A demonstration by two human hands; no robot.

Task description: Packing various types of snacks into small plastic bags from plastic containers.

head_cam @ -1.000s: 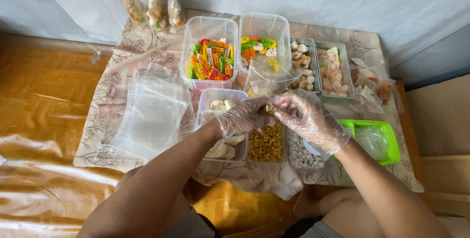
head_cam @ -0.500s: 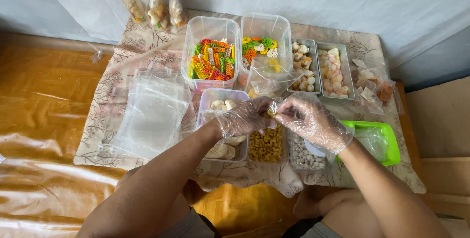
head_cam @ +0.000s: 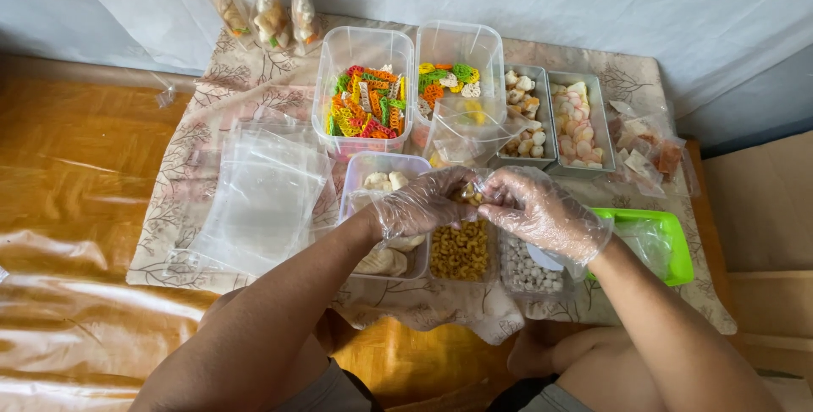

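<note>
Two gloved hands at a small bag

Two hands in thin clear gloves are met over the middle of the table. Compared with a second ago, the right hand (head_cam: 542, 213) has been drawn slightly nearer and lower, and its fingertips are now pressed closer to the left hand (head_cam: 423, 202). Little else has been shifted; the work on the small bag (head_cam: 471, 194) is judged to be mid-way, not finished.

Left hand: fingers curled, pinched on the bag's left edge. Right hand: fingers partly bent, tips closed on the bag's right edge. Yellowish pieces are seen inside the bag, between the fingertips. How full it is cannot be told.

Bag position: held in the air just above the tub of yellow curls (head_cam: 460, 249), near the middle of the spread.

Noted around it:
- white pellets tub (head_cam: 527, 272), right of the curls, partly under the right wrist
- coloured crackers tub (head_cam: 362, 99), far side
- flat empty bags (head_cam: 262, 192), left
- green tray (head_cam: 660, 238), right
- filled bags (head_cam: 267, 14) at the far left wall
</note>
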